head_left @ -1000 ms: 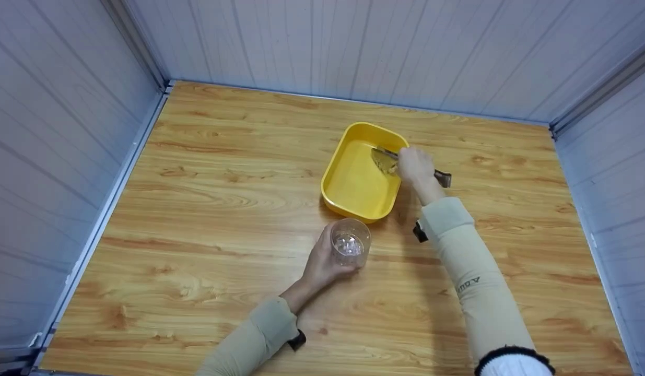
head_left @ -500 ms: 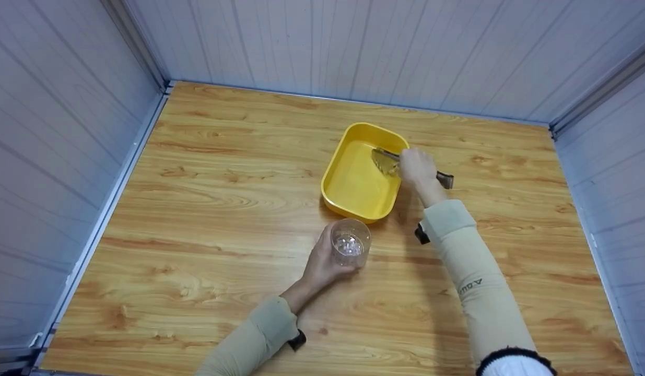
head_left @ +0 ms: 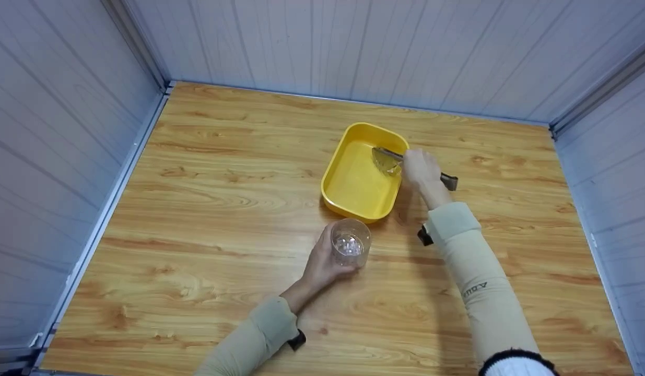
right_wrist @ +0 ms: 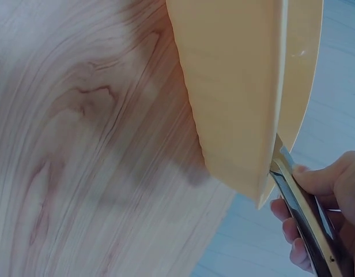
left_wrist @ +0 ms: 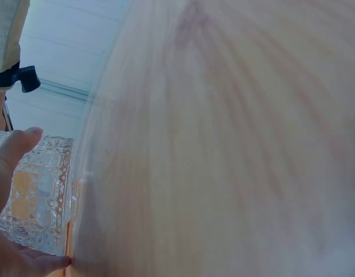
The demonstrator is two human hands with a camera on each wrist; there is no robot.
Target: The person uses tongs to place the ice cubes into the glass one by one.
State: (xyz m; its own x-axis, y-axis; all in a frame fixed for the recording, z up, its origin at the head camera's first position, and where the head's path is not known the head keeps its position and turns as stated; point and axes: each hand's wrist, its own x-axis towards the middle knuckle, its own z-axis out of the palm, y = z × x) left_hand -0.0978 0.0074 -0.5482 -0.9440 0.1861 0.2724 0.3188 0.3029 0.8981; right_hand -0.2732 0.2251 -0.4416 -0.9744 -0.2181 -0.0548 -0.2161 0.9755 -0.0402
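My left hand (head_left: pixel 322 261) grips a clear drinking glass (head_left: pixel 350 243) just in front of the yellow tub (head_left: pixel 353 209). In the left wrist view the glass (left_wrist: pixel 42 193) shows a raised cut pattern, with my thumb on one side and fingers on the other. My right hand (head_left: pixel 420 166) holds metal tongs (head_left: pixel 448 181) over the tub's right rim. The tongs' working end reaches down inside the tub, where a see-through, shiny patch (head_left: pixel 386 162) shows beside it. In the right wrist view my thumb and fingers squeeze the tongs' arms (right_wrist: pixel 307 213).
A wood-grain table (head_left: pixel 207 209) carries everything. Pale panel walls (head_left: pixel 332 47) enclose it at the back, left and right. Small black wrist devices (head_left: pixel 297 339) are strapped at both sleeves.
My right hand and the tongs have shifted slightly to the right and toward me, the tips staying in the tub. The left hand, glass and tub have stayed put.
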